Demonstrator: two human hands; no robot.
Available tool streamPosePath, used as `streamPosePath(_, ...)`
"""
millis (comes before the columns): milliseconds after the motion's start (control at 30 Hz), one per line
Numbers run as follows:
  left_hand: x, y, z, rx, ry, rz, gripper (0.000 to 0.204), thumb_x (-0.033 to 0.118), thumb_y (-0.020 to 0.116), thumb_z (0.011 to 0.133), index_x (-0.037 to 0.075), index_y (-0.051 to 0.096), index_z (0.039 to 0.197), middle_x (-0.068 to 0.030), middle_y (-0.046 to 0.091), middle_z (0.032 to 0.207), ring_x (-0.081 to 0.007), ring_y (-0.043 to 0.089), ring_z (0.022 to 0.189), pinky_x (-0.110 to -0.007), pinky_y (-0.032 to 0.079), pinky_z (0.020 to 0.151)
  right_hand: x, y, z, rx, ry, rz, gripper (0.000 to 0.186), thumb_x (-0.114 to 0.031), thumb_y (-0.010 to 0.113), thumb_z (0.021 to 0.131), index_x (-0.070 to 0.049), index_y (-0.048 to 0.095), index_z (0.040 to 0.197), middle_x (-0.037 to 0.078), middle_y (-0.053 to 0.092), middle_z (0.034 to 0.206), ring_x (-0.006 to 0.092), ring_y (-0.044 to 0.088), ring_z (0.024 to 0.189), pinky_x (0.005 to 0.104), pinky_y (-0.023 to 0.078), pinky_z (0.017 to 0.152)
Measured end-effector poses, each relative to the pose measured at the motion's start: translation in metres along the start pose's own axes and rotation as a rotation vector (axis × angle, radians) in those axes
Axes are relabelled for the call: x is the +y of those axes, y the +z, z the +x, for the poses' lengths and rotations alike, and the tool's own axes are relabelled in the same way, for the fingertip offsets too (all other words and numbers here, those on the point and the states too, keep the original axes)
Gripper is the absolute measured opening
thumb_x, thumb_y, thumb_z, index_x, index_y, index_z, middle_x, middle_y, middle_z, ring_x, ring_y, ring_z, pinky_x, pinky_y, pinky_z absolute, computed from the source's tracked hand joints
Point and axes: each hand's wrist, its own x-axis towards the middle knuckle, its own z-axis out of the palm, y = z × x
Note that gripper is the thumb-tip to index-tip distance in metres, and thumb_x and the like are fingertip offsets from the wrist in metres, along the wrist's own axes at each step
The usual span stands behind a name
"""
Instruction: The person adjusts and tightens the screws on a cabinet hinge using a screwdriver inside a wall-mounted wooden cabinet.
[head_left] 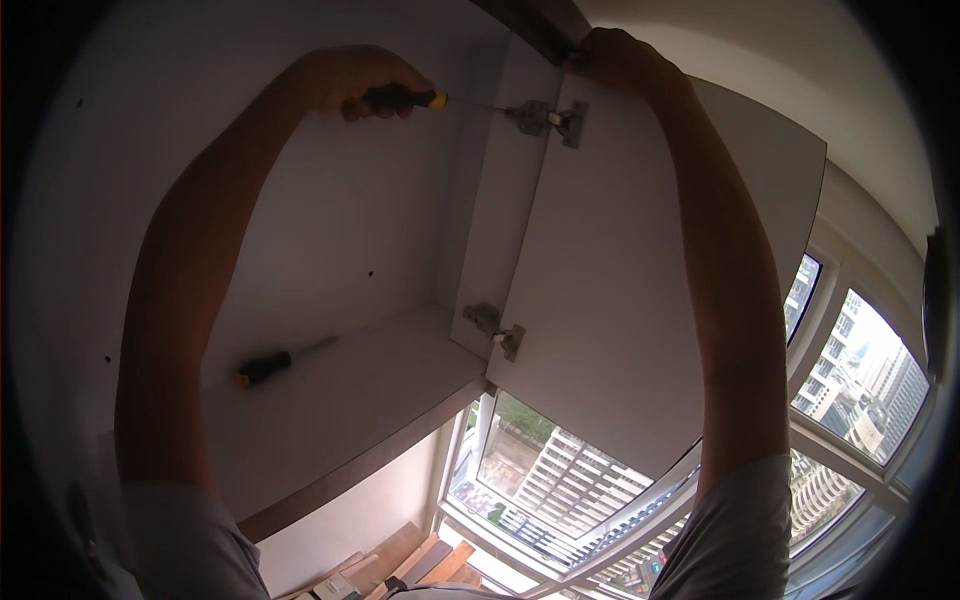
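My left hand is closed round the black and yellow handle of a screwdriver. Its thin shaft points right, to the upper metal hinge on the cabinet's side wall; whether the tip sits in a screw is too small to tell. Up at the top edge of the open white cabinet door, my right hand has its fingers bent over the corner by the frame. A lower hinge also joins door and cabinet. Another screwdriver, black and yellow, lies on the cabinet's bottom panel.
The cabinet's back wall has small dark holes. Below and right of the door are large windows with tall buildings outside. Wooden boards lie low down near the lower edge. The ceiling is close above the door.
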Motion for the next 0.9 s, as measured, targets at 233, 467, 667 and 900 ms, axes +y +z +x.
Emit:
streamPosePath(233, -0.004, -0.011, 0.021, 0.005, -0.070, -0.048, 0.044, 0.041, 0.080, 0.087, 0.006, 0.071, 0.112, -0.0025, 0.068, 0.085, -0.0059, 0.054, 0.060, -0.020, 0.033, 0.039, -0.006, -0.004, -0.004, 0.013, 0.009, 0.027, 0.050, -0.049, 0.058, 0.098, -0.004, 0.073, 0.113, 0.017, 0.073, 0.107, 0.0339, 0.071, 0.102, 0.0480, 0.054, 0.087)
streamPosePath(467, 0.001, -0.023, 0.038, 0.059, -0.001, 0.032, 0.044, 0.039, 0.081, 0.086, 0.007, 0.072, 0.114, -0.0035, 0.070, 0.086, -0.0076, 0.056, 0.060, -0.020, 0.034, 0.038, -0.008, -0.006, -0.009, 0.025, 0.017, 0.083, 0.050, -0.049, 0.062, 0.095, -0.005, 0.074, 0.116, 0.017, 0.073, 0.107, 0.0327, 0.071, 0.103, 0.0467, 0.054, 0.089)
streamPosePath(667, 0.031, -0.040, 0.029, -0.225, 0.027, 0.240, 0.037, 0.047, 0.071, 0.094, 0.012, 0.079, 0.101, 0.0000, 0.061, 0.077, -0.0098, 0.045, 0.058, -0.029, 0.032, 0.049, -0.029, -0.029, -0.030, -0.075, 0.151, 0.082, 0.051, -0.045, 0.063, 0.096, 0.001, 0.074, 0.113, 0.022, 0.073, 0.116, 0.0387, 0.069, 0.111, 0.0468, 0.055, 0.095)
streamPosePath(900, 0.035, -0.041, 0.037, -0.178, 0.030, 0.317, 0.035, 0.049, 0.073, 0.092, 0.020, 0.081, 0.111, 0.0028, 0.060, 0.071, -0.0091, 0.043, 0.057, -0.028, 0.029, 0.049, -0.022, -0.027, -0.032, -0.025, 0.072, 0.056, 0.051, -0.047, 0.063, 0.096, 0.000, 0.074, 0.114, 0.023, 0.072, 0.116, 0.0381, 0.069, 0.111, 0.0465, 0.054, 0.095)
